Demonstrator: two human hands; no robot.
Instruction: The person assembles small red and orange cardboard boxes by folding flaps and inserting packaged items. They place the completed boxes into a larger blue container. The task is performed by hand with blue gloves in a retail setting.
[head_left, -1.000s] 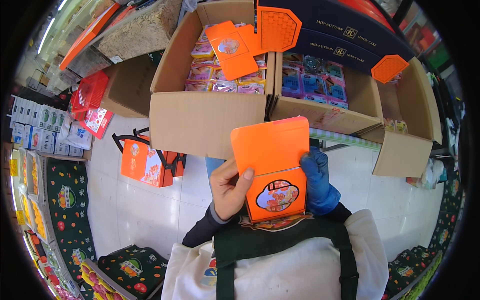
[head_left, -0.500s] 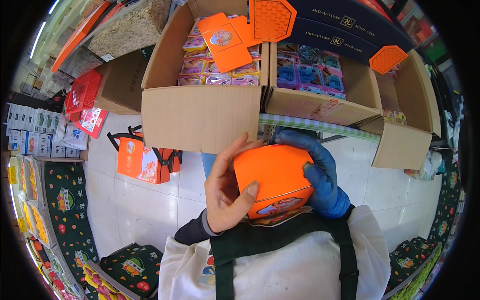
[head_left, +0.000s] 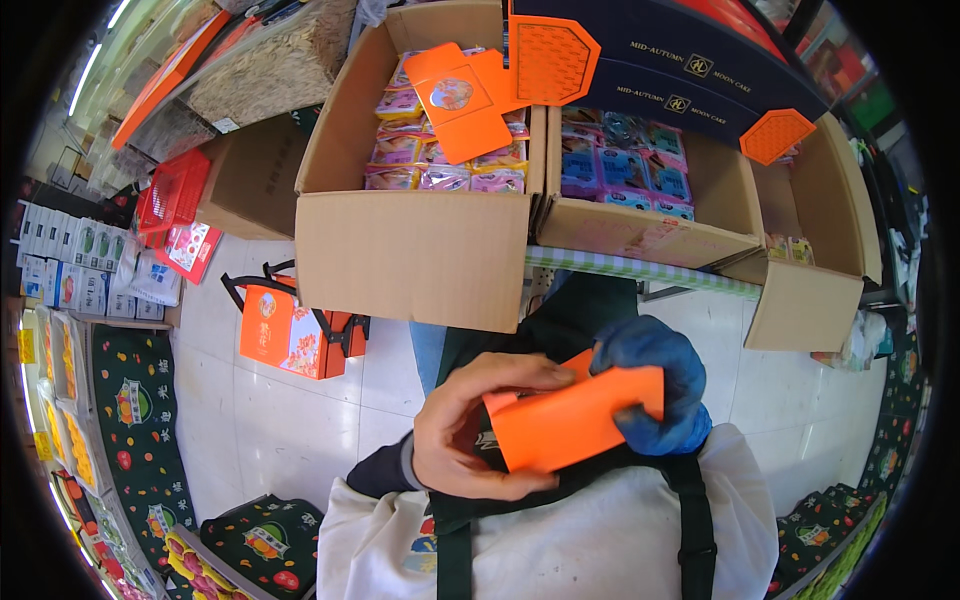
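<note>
A small orange cardboard box (head_left: 565,420) is held between my two hands in front of my apron. Its plain side faces up, and a flap or edge stands up at its far side. My bare left hand (head_left: 480,425) wraps the left end, fingers reaching along the far edge and thumb along the near side. On the right end, my right hand (head_left: 660,385), in a blue glove, is closed with its thumb pressed on the orange face. The glove is slightly smeared by motion. A flat, unfolded orange carton (head_left: 462,105) lies on the packets ahead.
Open cardboard boxes (head_left: 410,255) ahead hold several wrapped packets (head_left: 445,178) and blue-purple packets (head_left: 625,170). Dark navy gift boxes (head_left: 690,75) lie across the right one, with orange hexagonal trays (head_left: 553,60). An orange gift box (head_left: 300,330) with black handles stands on the floor at left.
The orange box has come nearer my body and turned, so its printed face no longer shows. My left hand now wraps its end, and my right hand has shifted round the other end.
</note>
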